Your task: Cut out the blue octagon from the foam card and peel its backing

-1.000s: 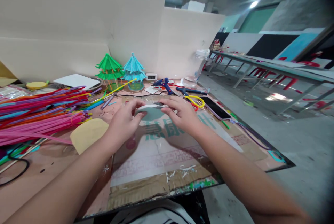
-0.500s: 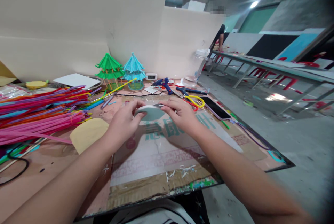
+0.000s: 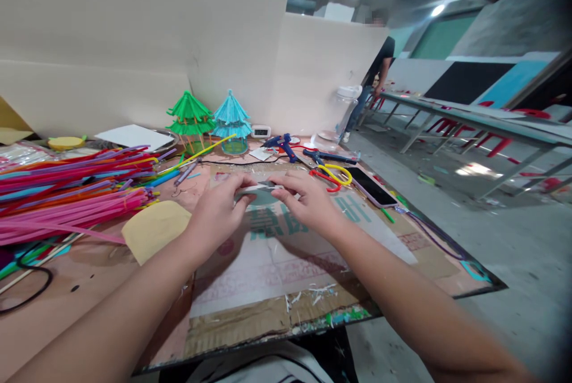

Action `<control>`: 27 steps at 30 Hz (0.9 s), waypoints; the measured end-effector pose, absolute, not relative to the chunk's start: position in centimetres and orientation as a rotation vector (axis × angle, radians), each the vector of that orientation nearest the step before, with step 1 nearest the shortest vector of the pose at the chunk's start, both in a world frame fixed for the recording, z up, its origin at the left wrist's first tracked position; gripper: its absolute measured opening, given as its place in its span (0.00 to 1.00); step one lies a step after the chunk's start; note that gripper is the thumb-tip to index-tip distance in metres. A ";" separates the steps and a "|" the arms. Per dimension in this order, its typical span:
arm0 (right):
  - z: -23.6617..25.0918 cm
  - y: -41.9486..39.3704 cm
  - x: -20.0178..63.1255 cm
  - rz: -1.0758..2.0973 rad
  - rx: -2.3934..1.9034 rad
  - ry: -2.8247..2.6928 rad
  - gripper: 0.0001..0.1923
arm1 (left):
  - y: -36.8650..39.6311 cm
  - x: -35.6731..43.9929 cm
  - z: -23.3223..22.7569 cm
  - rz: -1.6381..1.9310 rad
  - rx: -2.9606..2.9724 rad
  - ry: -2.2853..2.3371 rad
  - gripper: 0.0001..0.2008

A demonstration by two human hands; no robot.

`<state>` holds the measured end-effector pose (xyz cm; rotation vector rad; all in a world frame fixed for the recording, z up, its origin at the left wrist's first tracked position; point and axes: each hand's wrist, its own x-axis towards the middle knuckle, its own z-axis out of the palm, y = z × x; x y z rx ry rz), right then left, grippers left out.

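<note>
Over the middle of the board, my left hand (image 3: 226, 207) pinches a thin, pale, flat piece (image 3: 261, 189) by its left edge, thumb below and fingers above. My right hand (image 3: 308, 195) is closed at the right end of the same piece, fingers bent. A small dark grey strip (image 3: 267, 183) shows by the right fingertips; what it is I cannot make out. Beneath both hands lies a white printed sheet (image 3: 277, 258) with green characters. A tan paper piece (image 3: 156, 228) rests beside my left forearm.
Bundles of pipe cleaners (image 3: 75, 204) fill the left side. Behind stand a green tiered model (image 3: 190, 115) and a blue one (image 3: 231, 118). A glue gun (image 3: 283, 143), scissors (image 3: 337, 174), a phone (image 3: 370, 186) and a clear jar (image 3: 342, 112) sit at right. A person (image 3: 378, 73) stands beyond.
The pale piece has tilted, from showing its round face to nearly edge-on. My hands stay in almost the same place on it. The person in the background has come further into view.
</note>
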<state>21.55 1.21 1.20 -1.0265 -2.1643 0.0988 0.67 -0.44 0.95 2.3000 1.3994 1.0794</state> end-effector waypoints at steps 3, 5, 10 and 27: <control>1.3 1.1 21.5 0.088 -1.016 -2.171 0.16 | -0.5 0.7 0.9 1.073 2.313 1.423 0.08; 1.4 1.1 21.5 0.077 -1.012 -2.175 0.16 | -0.5 0.6 0.9 1.077 2.324 1.425 0.08; 1.1 1.2 21.5 0.068 -1.021 -2.165 0.15 | -0.4 0.7 0.8 1.084 2.333 1.394 0.08; 1.0 2.5 21.7 0.466 -1.156 -1.884 0.05 | 1.1 0.5 0.6 1.231 1.775 1.175 0.10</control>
